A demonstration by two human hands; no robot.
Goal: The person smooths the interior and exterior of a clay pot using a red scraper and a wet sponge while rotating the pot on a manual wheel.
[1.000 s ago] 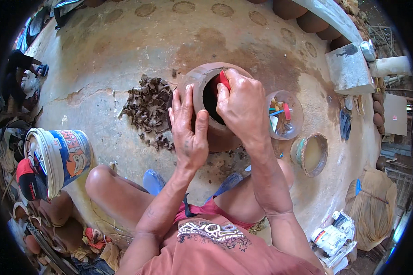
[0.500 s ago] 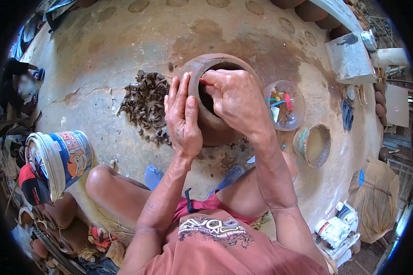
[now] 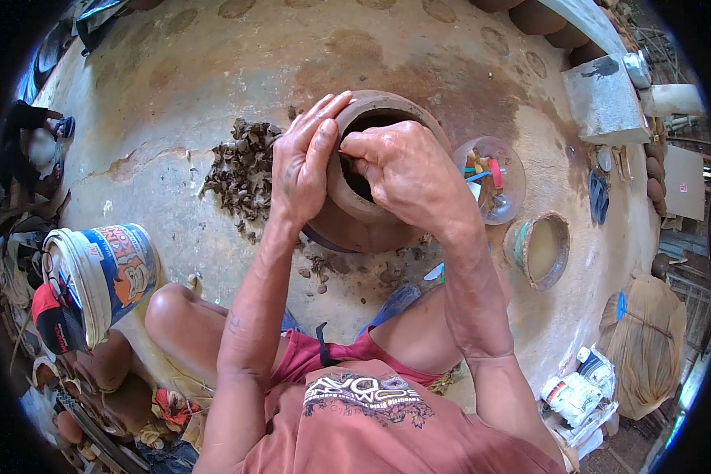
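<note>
A round brown clay pot (image 3: 375,229) with a wide mouth stands on the floor in front of me. My left hand (image 3: 302,162) lies against the left side of its rim and shoulder, fingers stretched out. My right hand (image 3: 411,174) is closed at the mouth, its fingertips just inside the left part of the rim. It pinches a small red tool (image 3: 343,156), of which only a sliver shows; its working end is hidden. Dark clay shavings (image 3: 241,170) lie heaped left of the pot.
Right of the pot are a clear plastic tub (image 3: 515,197) of small tools and a bowl (image 3: 561,253) of cloudy water. A white bucket (image 3: 95,276) stands at left. A concrete block (image 3: 604,103) and a flip-flop (image 3: 599,197) lie farther right. Another person (image 3: 35,146) is at far left.
My left hand has slid up and left along the pot, toward its far side. My right hand stays at the mouth, shifted slightly, and the red tool shows less.
</note>
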